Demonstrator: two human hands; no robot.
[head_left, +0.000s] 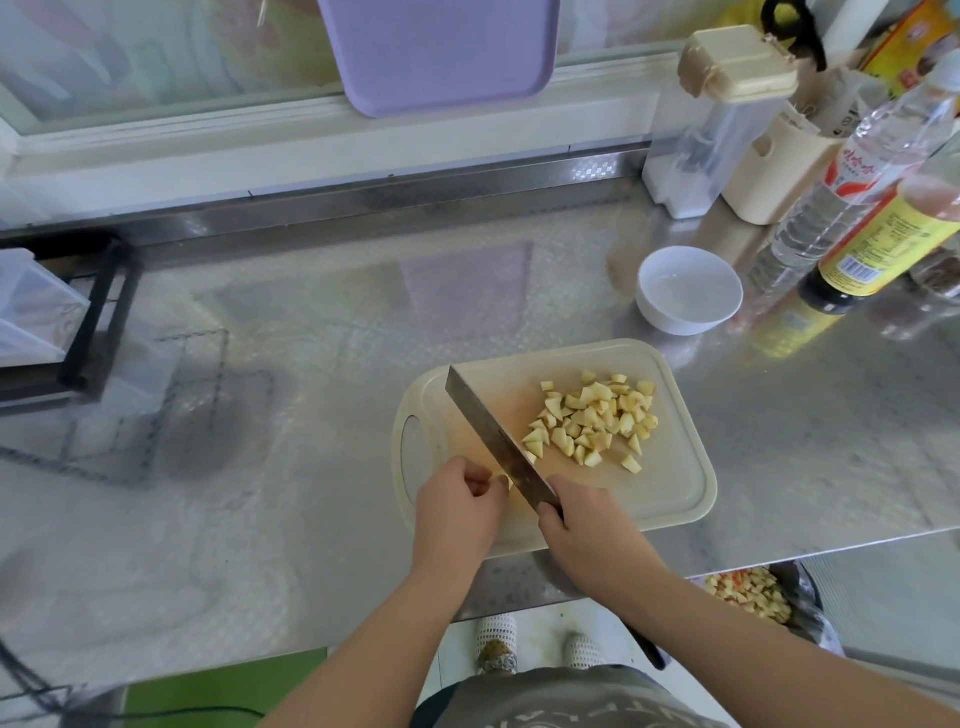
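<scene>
Nearest me, the left hand (457, 504) has its fingers curled, pinching the last fruit piece (503, 481) down on the cutting board (670, 488). Just beside it, the right hand (582, 525) is wrapped tight round the handle of the cleaver (493, 428). The blade's long axis runs away and leftward from that hand, its edge right up against the piece, on the right of the left fingertips. That narrow gap, I'd say, decides the next cut. Beyond the blade lies the diced pile (592, 418), and farther off on the counter (311, 364) stands a white bowl (675, 322).
</scene>
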